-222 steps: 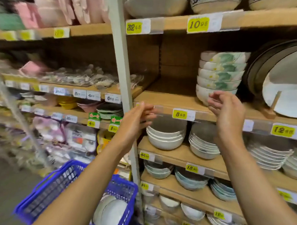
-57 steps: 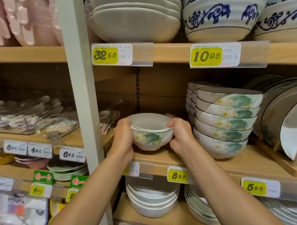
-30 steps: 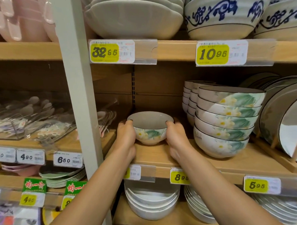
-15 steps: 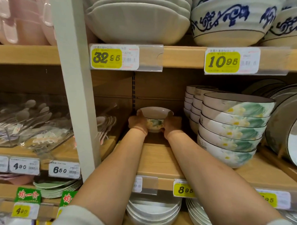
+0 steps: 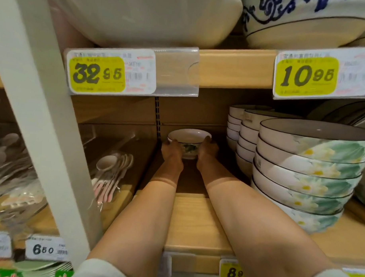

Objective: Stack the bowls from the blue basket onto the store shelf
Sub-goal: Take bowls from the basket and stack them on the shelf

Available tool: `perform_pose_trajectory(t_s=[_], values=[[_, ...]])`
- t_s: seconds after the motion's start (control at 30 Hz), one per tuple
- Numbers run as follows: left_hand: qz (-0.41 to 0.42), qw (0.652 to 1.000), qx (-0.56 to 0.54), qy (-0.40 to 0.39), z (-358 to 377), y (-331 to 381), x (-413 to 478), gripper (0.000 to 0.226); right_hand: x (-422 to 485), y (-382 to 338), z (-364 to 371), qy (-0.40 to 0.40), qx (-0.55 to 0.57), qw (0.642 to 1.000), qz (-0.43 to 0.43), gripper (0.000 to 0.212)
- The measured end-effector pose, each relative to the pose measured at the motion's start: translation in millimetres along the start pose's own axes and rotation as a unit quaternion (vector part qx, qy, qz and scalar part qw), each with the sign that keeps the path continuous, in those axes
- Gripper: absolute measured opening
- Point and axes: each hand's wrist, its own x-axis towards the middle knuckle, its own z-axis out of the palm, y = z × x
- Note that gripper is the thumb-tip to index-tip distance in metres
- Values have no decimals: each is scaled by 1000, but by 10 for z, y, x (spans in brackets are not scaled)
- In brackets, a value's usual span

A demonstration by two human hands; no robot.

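Note:
A small white bowl point(image 5: 188, 139) with a green leaf print sits upright deep at the back of the wooden shelf point(image 5: 193, 219). My left hand point(image 5: 170, 151) grips its left side and my right hand point(image 5: 207, 151) grips its right side. Both arms reach far in over the shelf board. To the right, a stack of matching flower-print bowls point(image 5: 308, 174) stands near the front, with two stacks of smaller bowls point(image 5: 245, 136) behind it. The blue basket is out of view.
A white upright post point(image 5: 47, 133) bounds the bay on the left, with bagged spoons point(image 5: 112, 173) beyond it. The shelf above point(image 5: 235, 67) carries large bowls and yellow price tags. Plates point(image 5: 348, 115) lean at the far right.
Both hands have pushed the bowl from the shelf's front to its back wall. The camera has moved in much closer and lower under the upper shelf.

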Motion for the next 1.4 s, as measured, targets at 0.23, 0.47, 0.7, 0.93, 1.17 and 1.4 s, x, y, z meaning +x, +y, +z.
perform_pose_trajectory(t_s=[0.23,0.47,0.7,0.93,1.17,1.4], values=[[19,999,-25,6,94,-8,134,38,116,78,152,34,-9,999,-37,47],[27,999,30,-26,29,35,130,39,85,79,160,22,-7,1000,-10,52],[11,999,31,-14,-168,160,-196,40,-301,-117,-69,1,-33,999,24,51],[-20,999,32,-39,-442,343,-722,34,-1183,-242,-573,-115,-88,988,-48,39],[74,973,102,-193,-1118,62,-1818,17,-1958,-129,-1189,-105,-37,991,-76,22],[124,974,116,-153,-1805,-146,-2742,27,-2538,60,-1845,-201,-4,977,-71,22]])
